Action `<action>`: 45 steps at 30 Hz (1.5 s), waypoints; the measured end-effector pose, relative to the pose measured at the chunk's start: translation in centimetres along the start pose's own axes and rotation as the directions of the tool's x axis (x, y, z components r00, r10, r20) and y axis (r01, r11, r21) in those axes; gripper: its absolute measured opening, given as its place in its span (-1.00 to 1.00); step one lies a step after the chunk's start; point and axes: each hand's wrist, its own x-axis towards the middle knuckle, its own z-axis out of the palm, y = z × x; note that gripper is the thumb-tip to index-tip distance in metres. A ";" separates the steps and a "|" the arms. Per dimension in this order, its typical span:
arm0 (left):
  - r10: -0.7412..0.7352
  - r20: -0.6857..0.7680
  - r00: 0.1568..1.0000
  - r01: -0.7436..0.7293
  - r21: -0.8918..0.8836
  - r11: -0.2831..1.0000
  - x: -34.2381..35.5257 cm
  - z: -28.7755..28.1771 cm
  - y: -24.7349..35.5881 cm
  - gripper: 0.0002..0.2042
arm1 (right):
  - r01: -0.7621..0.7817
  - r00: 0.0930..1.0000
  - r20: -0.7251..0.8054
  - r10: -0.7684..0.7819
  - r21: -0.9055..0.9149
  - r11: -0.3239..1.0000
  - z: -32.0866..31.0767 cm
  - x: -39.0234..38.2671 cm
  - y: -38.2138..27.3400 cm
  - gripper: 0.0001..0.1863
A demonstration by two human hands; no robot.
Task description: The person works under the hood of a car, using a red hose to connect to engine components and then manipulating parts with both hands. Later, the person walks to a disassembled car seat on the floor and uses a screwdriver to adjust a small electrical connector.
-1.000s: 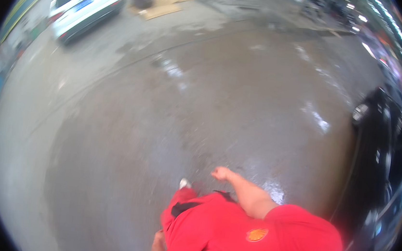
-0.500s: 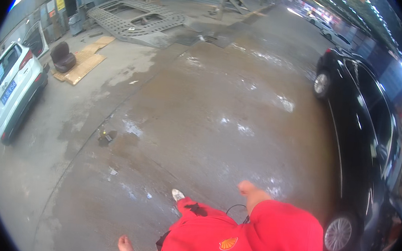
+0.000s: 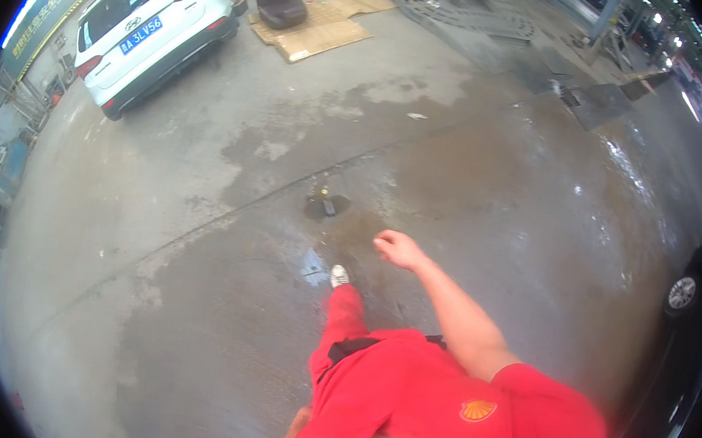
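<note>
My right hand (image 3: 399,249) swings out over the wet concrete floor with its arm bare below a red sleeve. Its fingers are loosely curled in, and nothing shows in them. Low in the view, my left hand (image 3: 294,430) appears only as a strip of skin beside the red clothing; its fingers are hidden. My shoe (image 3: 339,276) is white, at the end of a red trouser leg. On the floor beyond my right hand lies a small dark object with a yellow part (image 3: 328,207), sitting in a damp patch; I cannot tell its kind.
A white car (image 3: 162,28) stands at the far left. Near it a dark car seat (image 3: 280,1) rests on flattened cardboard (image 3: 322,37). A perforated metal platform (image 3: 464,9) lies at the back. Along the right edge is a black car (image 3: 677,343). Wet patches spread over the floor.
My view has turned left, so the white car is closer to the middle and the black car at the rim. My right arm has come forward; my left hand has gone mostly behind my clothing.
</note>
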 end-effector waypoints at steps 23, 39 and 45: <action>0.379 -0.281 0.882 -0.286 0.321 0.903 42.5 -31.5 94.0 -0.39 | -0.685 0.615 -0.527 0.587 0.013 0.729 -41.4 53.2 7.7 -0.39; 0.019 0.135 0.991 -0.099 0.618 0.780 72.8 -29.6 133.3 -0.48 | -0.426 0.897 -0.072 0.436 -0.404 0.809 -63.3 110.3 -6.7 -0.56; 0.401 -0.029 0.916 -0.324 0.536 0.780 87.4 -38.5 176.1 -0.58 | -0.572 0.415 -0.266 0.870 0.667 0.477 -81.2 103.3 3.7 -0.74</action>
